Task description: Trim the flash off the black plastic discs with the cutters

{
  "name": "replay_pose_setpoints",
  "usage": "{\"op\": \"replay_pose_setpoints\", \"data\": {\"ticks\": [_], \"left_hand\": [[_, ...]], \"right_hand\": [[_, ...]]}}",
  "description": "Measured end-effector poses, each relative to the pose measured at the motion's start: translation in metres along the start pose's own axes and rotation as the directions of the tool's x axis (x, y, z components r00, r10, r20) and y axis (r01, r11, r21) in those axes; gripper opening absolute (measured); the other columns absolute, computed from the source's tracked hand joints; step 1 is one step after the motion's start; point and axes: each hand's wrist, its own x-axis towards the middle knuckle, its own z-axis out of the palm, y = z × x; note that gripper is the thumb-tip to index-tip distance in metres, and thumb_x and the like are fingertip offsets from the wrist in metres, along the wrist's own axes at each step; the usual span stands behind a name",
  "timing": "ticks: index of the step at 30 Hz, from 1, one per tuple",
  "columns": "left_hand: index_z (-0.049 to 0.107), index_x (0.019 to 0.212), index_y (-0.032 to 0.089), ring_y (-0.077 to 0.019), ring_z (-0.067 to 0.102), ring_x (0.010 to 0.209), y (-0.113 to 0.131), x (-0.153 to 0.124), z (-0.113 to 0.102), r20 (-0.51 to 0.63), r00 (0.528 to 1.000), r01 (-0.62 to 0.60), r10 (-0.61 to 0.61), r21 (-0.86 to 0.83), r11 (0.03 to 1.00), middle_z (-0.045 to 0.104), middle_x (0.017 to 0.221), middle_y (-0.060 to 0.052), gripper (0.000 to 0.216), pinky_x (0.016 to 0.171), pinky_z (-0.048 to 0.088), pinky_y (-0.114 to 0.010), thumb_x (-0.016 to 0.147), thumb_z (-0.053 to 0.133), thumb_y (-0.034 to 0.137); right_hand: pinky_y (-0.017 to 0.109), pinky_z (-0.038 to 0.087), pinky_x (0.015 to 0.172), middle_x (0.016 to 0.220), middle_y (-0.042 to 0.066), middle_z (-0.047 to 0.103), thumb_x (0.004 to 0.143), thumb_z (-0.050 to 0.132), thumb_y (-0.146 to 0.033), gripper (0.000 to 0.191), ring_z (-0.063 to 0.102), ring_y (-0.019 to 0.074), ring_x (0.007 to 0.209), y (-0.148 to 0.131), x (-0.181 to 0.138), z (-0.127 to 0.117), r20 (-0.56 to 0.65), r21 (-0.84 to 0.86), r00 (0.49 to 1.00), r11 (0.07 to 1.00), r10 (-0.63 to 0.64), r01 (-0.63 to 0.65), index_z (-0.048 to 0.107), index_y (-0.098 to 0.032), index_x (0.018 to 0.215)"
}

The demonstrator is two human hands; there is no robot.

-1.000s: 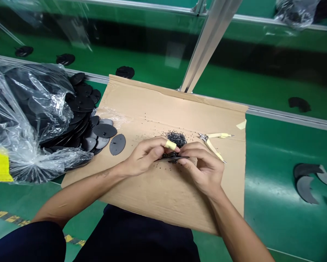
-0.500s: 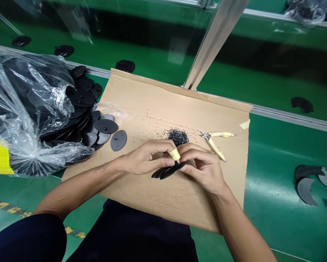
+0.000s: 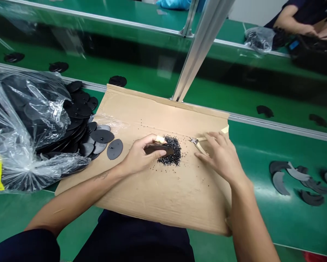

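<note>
I see the left hand (image 3: 140,156) pinching a black disc (image 3: 158,149), the right hand (image 3: 223,158) spread, seemingly touching the cutters (image 3: 194,141) (nose pointing left).

A glossy green work surface (image 3: 275,222) fills the near ground, with soft overhead light glaring off it on the right. A silver aluminium rail (image 3: 283,126) crosses it from side to side, and beyond that lies a green conveyor belt (image 3: 223,92) backed by a dark shadowed band (image 3: 130,49). A slanted silver aluminium post (image 3: 199,47) rises from the rail. A second, thinner metal rail (image 3: 98,17) runs farther back. At the upper right, a co-worker's forearm (image 3: 289,20) rests before a pale wall (image 3: 253,9).
</note>
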Motion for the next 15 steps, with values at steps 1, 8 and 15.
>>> {"op": "replay_pose_setpoints", "data": {"ticks": [1, 8, 15], "left_hand": [[0.070, 0.100, 0.013, -0.0154, 0.072, 0.086, 0.000, 0.000, 0.000, 0.006, 1.000, -0.018, 0.018, 0.009, 1.000, 0.075, 0.095, -0.006, 0.025, 0.074, 0.059, -0.024, 0.088, 0.074, 0.035], [0.074, 0.100, 0.015, -0.0156, 0.072, 0.090, -0.004, 0.002, 0.001, 0.024, 0.997, -0.075, 0.075, 0.026, 0.997, 0.077, 0.095, -0.006, 0.019, 0.081, 0.059, -0.027, 0.087, 0.075, 0.028], [0.075, 0.098, 0.016, -0.0175, 0.073, 0.088, -0.006, 0.002, 0.000, 0.062, 0.995, -0.080, 0.077, 0.057, 0.995, 0.077, 0.093, -0.007, 0.020, 0.080, 0.059, -0.028, 0.087, 0.077, 0.031]], "right_hand": [[0.061, 0.056, 0.088, 0.117, 0.018, 0.066, 0.089, 0.069, -0.048, 0.047, 0.062, 0.0383, 0.112, 0.008, -0.001, 0.001, 0.004, -0.031, 1.000, 1.000, 0.003, -0.003, 0.067, -0.020, 0.125], [0.036, 0.056, 0.068, 0.100, 0.009, 0.065, 0.100, 0.051, -0.036, 0.026, 0.065, 0.0211, 0.084, -0.025, 0.010, 0.009, -0.117, 0.207, 0.992, 0.976, -0.042, 0.066, 0.064, -0.022, 0.118], [0.034, 0.055, 0.067, 0.099, 0.009, 0.072, 0.093, 0.065, -0.028, 0.024, 0.067, 0.0203, 0.082, -0.069, 0.005, 0.016, -0.089, 0.573, 0.990, 0.807, -0.111, 0.142, 0.067, -0.021, 0.116]]}}
